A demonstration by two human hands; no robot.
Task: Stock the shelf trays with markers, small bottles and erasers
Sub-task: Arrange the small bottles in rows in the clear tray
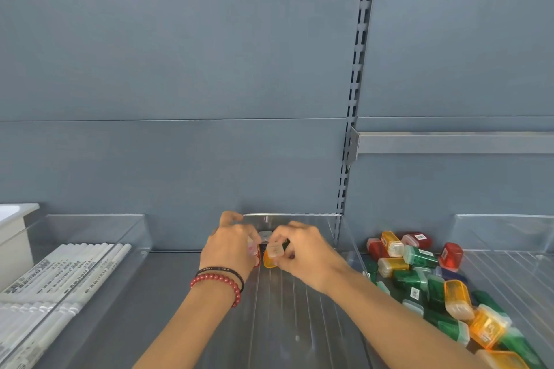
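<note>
1. Dark print runs along the white markers (pixel 75 269), too blurred to be read. Small white barcode-like labels are seen on several bottles in the pile (pixel 419 281), and pale lettering on a black wristband (pixel 223 270). None of it can be made out.
2. The left hand (pixel 232 244) is curled round a red bottle (pixel 255 252), which is mostly hidden by the fingers. A string of red beads (pixel 218 283) is worn on that wrist, just behind the black band.
3. The right hand (pixel 302 252) pinches an orange bottle (pixel 271 257) by its pale cap, with thumb and fingertips bent around it.
4. Both bottles are held side by side at the back of the middle tray (pixel 299 317), low over its floor; whether they touch it cannot be told. A grey cap (pixel 265 235) and a bit of green (pixel 285 243) show just behind them.
5. The middle tray is made of clear plastic, with straight walls and a ribbed floor.
6. The markers are slim white tubes, laid in parallel rows in a clear left tray (pixel 126 234).
7. The pile lies on the shelf between the middle tray and a clear right tray (pixel 509 260). Its bottles are small, blocky and translucent, in green, orange and red, with pale caps.
8. The shelf back (pixel 180 69) is of smooth blue-grey panels, crossed by a slotted metal upright (pixel 358 84) and a grey rail (pixel 449 142).
</note>
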